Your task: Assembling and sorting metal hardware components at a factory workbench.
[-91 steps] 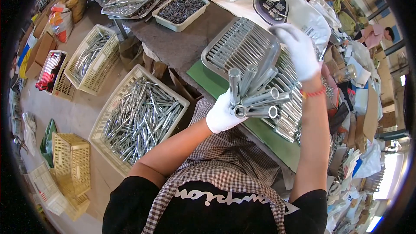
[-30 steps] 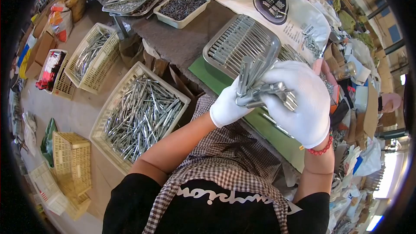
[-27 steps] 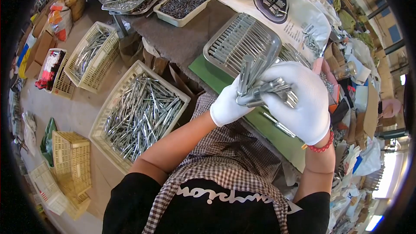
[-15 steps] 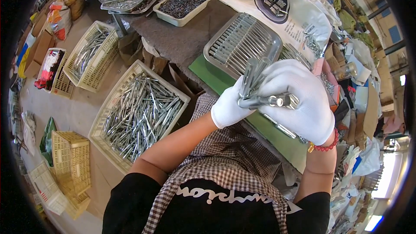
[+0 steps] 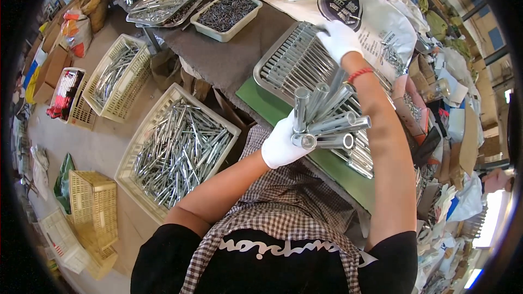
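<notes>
My left hand (image 5: 286, 142), in a white glove, is closed around a bundle of shiny hollow metal tubes (image 5: 330, 126). Their open ends fan out up and to the right. My right hand (image 5: 339, 39), also gloved, is over the far right part of a metal tray (image 5: 260, 80). Its fingers are apart and slightly blurred, near the rods, and I see nothing held in them. Slim silver rods (image 5: 297, 57) lie side by side in rows in the tray. More metal tubes (image 5: 357, 162) lie on the green mat (image 5: 340, 177), partly hidden below the bundle.
On my left stands a cream crate (image 5: 124, 171) heaped with metal rods, with a smaller crate (image 5: 139, 68) of rods beyond. A white tub (image 5: 224, 36) of dark screws sits at the table's back. A printed white sack (image 5: 381, 19) lies behind the tray. Boxes and clutter crowd the right.
My right hand has left the tube bundle and moved up and away to the tray's far side. My left hand keeps holding the tubes, now in fuller view.
</notes>
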{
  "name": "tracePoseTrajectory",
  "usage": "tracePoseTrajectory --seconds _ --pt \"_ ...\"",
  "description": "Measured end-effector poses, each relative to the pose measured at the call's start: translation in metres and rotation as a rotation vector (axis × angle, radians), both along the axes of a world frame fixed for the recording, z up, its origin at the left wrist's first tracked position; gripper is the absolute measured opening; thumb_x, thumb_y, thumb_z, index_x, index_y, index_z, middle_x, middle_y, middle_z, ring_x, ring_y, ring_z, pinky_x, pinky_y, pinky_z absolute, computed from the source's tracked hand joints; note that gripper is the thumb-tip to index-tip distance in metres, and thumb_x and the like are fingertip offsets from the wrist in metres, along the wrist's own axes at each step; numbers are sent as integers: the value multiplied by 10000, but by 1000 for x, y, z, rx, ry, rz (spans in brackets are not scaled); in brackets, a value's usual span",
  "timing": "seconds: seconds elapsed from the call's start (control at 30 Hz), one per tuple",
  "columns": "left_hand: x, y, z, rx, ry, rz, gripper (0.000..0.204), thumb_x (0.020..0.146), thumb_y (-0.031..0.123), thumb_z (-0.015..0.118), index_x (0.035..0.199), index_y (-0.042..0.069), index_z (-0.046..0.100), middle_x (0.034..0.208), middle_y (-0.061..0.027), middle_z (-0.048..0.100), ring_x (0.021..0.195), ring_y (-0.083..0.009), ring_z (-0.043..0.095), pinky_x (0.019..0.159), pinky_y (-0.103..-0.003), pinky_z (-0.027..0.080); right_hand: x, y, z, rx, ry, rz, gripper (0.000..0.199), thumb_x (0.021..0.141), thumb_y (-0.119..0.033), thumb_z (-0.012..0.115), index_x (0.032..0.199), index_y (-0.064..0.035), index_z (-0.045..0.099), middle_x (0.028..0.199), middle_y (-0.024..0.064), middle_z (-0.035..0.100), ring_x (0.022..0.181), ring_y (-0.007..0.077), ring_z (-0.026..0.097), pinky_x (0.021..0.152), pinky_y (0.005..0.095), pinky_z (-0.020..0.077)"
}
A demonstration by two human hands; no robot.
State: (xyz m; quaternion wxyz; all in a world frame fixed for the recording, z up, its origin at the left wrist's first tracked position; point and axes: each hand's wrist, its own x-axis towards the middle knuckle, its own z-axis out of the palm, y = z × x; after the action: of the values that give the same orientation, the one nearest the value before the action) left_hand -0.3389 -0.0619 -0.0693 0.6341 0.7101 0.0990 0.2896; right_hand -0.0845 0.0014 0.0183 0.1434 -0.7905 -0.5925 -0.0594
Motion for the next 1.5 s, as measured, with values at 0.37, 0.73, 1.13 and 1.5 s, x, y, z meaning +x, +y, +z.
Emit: tracePoseTrajectory --seconds 0.37,0.73,1.13,1.5 --pt "0 -1 11 -220 139 34 543 735 52 733 1201 14 456 1032 -85 635 901 -134 598 798 -297 499 -8 18 -14 -70 156 -192 264 741 -246 720 962 -102 715 1000 146 684 917 316 656 837 391 510" --pt "-3 -2 14 -281 124 68 492 745 89 738 1152 9 473 1042 -98 639 929 -158 624 815 -297 502 -87 -120 114 928 1014 239 512 878 -28 502 1365 69 378 968 118 610 718 135 602 619 237 493" --pt "4 -3 12 -124 77 96 385 854 65 663 1219 33 544 715 1 572 475 -60 492 427 -230 398 -131 -167 71 548 512 236 480 684 -68 704 1151 -4 614 1010 102 661 926 215 632 864 331 483" --pt "3 -2 6 -81 105 136 370 845 99 686 1200 42 596 697 3 603 475 -51 504 434 -225 402 -133 -165 78 497 375 290 477 633 -24 702 1105 -30 635 967 110 661 877 274 618 814 345 486"
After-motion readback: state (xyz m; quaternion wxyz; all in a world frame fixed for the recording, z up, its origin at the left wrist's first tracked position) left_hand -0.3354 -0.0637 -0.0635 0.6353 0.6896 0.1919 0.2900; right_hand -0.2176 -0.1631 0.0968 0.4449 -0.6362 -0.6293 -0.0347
